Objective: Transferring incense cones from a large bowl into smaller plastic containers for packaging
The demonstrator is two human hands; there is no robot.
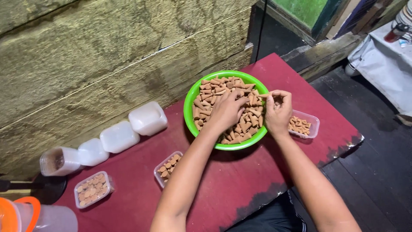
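Head view, looking down at your two bare forearms stretched over a dark red wooden tabletop (240,180). A round bright green plastic bowl (190,99) sits near the far edge, heaped with small tan cone-shaped pieces (211,95). Your left hand (226,111) lies palm down inside that bowl, right on top of the heap, fingers curled loosely into the cones; you cannot tell how many it has gathered under the palm. Your right hand (278,112) hovers over the bowl's right rim, fingers drawn narrow, thumb and forefinger pinched on one cone that points toward your left hand. The two hands are close together, nearly touching above the right half of the bowl.

Just to the right of your right wrist sits a small clear rectangular plastic tub (310,124) with a shallow layer of the same cones. Another clear tub (165,169), part filled, stands just beside your left forearm, and a third, fuller tub (92,189) rests farther left. Along the rough wooden wall (107,56), three closed cloudy-white plastic boxes (119,136) stand in a row, well apart from both hands.
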